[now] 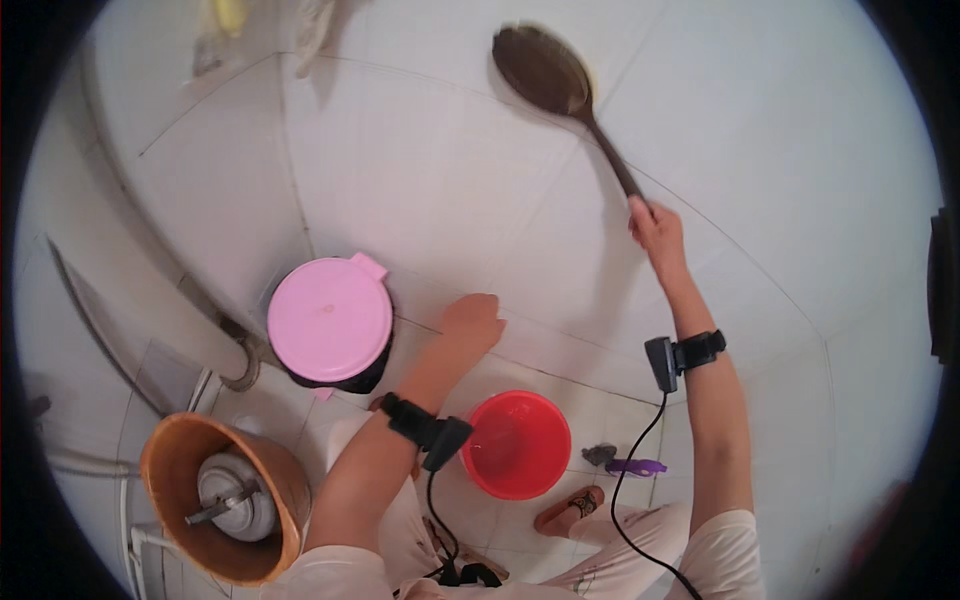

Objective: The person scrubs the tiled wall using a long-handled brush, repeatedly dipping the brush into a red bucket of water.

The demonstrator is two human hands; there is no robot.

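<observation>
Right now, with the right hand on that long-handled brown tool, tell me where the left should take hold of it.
Take the brown tool by the bare stretch of handle between its oval head and the right hand, probably from the left: that stretch is slim and uncovered, and the left hand lies lower down on that side.

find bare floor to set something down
Bare floor shows between the red bucket, wall and purple object, and between the pink-lidded bin and brown bucket. Nearer the person, legs and a slippered foot crowd it.
</observation>
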